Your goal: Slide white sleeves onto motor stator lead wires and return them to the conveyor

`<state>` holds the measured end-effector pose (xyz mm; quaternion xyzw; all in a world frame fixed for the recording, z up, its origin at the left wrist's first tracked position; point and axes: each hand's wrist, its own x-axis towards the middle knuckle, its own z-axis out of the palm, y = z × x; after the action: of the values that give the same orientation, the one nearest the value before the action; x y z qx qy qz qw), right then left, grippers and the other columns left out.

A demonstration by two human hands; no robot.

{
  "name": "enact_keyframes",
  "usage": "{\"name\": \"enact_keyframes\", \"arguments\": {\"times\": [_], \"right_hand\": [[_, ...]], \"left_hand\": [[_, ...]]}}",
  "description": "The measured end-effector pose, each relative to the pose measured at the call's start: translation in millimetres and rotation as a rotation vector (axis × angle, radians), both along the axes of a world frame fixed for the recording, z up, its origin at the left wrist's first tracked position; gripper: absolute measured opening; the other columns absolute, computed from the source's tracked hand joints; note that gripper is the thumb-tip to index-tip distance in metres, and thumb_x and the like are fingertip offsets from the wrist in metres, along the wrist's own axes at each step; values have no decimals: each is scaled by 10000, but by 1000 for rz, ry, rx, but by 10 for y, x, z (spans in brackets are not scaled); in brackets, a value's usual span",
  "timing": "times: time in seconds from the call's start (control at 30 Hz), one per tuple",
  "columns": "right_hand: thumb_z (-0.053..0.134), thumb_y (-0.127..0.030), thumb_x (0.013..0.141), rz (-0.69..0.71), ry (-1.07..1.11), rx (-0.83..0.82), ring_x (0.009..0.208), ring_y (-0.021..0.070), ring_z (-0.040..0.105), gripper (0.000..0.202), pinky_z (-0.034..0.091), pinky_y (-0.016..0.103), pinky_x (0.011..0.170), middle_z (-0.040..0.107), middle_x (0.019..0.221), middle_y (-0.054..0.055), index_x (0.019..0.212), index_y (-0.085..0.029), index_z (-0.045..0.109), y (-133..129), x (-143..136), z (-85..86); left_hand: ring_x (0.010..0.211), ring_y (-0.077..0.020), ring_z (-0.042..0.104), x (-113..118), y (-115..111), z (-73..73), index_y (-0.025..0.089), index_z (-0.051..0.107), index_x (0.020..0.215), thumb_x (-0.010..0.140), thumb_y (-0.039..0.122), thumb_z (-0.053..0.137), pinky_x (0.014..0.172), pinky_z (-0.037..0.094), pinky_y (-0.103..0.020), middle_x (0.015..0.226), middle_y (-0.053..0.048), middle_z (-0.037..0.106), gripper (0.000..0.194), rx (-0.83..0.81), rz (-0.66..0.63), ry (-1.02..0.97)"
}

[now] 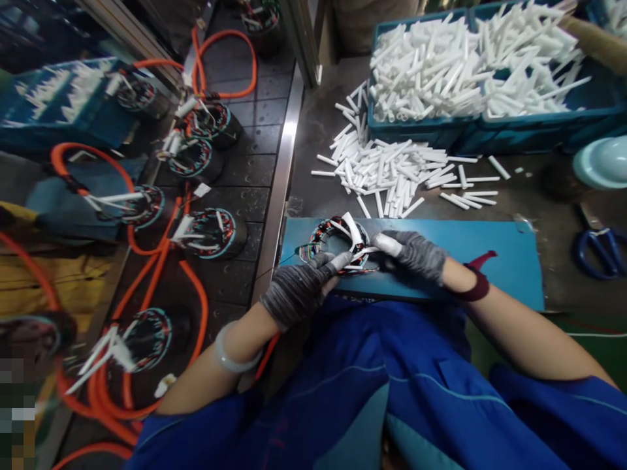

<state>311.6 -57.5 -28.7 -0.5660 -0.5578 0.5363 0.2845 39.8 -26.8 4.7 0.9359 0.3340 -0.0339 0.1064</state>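
A motor stator (321, 234) with copper windings, white sleeves and several thin wires lies on a blue mat (490, 251) in front of me. My left hand (301, 287), in a striped grey glove with bare or wrapped fingertips, is closed at the stator's near rim, its fingers on a white sleeve there. My right hand (414, 254), gloved alike, pinches the end of a white sleeve (366, 250) at the stator's right side. A wider white sleeve (351, 230) stands tilted on the far right of the ring. My fingers partly hide the near windings.
A loose pile of short white tubes (392, 166) lies beyond the mat, before blue bins (421, 134) full of them. Blue-handled scissors (600, 251) and a pale round-topped container (605, 163) are at right. Left, past a metal edge (281, 170), more stators (213, 232) stand among orange hoses (200, 300).
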Motion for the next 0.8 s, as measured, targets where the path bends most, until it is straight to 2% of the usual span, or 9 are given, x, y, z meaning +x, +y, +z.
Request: {"name": "enact_keyframes", "arguments": {"times": [0.1, 0.2, 0.27, 0.37, 0.5, 0.57, 0.63, 0.7, 0.8], "right_hand": [[655, -647, 853, -236, -264, 181, 904, 258, 696, 472, 549, 425, 846, 764, 991, 71, 1053, -227, 738, -16, 478, 60], [667, -534, 879, -495, -796, 263, 1015, 336, 665, 380, 500, 505, 927, 746, 1045, 155, 1008, -193, 771, 23, 972, 61], [664, -487, 885, -457, -1040, 280, 1084, 377, 633, 340, 478, 536, 952, 730, 1091, 187, 939, -172, 781, 69, 1149, 24], [611, -411, 910, -334, -1157, 293, 1139, 404, 610, 312, 472, 553, 959, 712, 1164, 214, 937, -145, 772, 114, 1165, -34], [535, -361, 921, -503, -1050, 365, 1009, 360, 678, 347, 521, 523, 882, 731, 1132, 218, 1085, -135, 740, 16, 1040, -50], [500, -381, 939, -635, -966, 405, 937, 328, 700, 392, 536, 523, 873, 742, 1090, 211, 1153, -126, 707, -91, 973, -46], [507, -423, 944, -681, -888, 456, 902, 294, 711, 420, 549, 509, 885, 746, 1055, 192, 1179, -120, 679, -208, 867, -46], [567, -454, 925, -618, -726, 507, 881, 248, 716, 416, 573, 447, 865, 753, 1035, 140, 1188, -149, 672, -315, 705, -50], [641, -434, 897, -373, -335, 474, 871, 201, 708, 334, 577, 363, 822, 756, 998, 68, 1127, -208, 726, -409, 422, -73]], "left_hand": [[802, -210, 749, 31, -92, -69, 328, 609, 1430, 986, 380, 588, 517, 464, -259, 1282, -79, 731, 448, 88, 36, 1], [747, -224, 748, 154, -167, -131, 289, 632, 1411, 995, 369, 581, 529, 473, -278, 1178, -107, 766, 426, 167, 78, 5], [743, -236, 750, 271, -195, -155, 226, 631, 1411, 1003, 384, 569, 546, 496, -292, 1127, -137, 774, 442, 199, 87, -16], [874, -244, 766, 401, -195, -191, 175, 604, 1421, 1005, 385, 574, 626, 548, -287, 1164, -154, 763, 467, 193, 82, -104], [992, -217, 756, 399, -161, -267, 234, 649, 1354, 1008, 313, 577, 716, 577, -271, 1217, -94, 757, 362, 157, 39, -224], [1007, -204, 752, 367, -150, -298, 259, 668, 1334, 1015, 297, 563, 720, 577, -264, 1217, -65, 759, 337, 153, 19, -258], [1013, -195, 748, 348, -147, -317, 275, 668, 1344, 1022, 291, 548, 718, 576, -254, 1225, -50, 758, 345, 156, 9, -284], [983, -192, 752, 343, -151, -333, 282, 673, 1348, 1022, 299, 547, 698, 575, -251, 1216, -41, 762, 351, 171, 10, -302], [829, -186, 759, 331, -167, -368, 292, 694, 1328, 1010, 328, 570, 605, 556, -257, 1172, -36, 777, 343, 243, 33, -298]]}}
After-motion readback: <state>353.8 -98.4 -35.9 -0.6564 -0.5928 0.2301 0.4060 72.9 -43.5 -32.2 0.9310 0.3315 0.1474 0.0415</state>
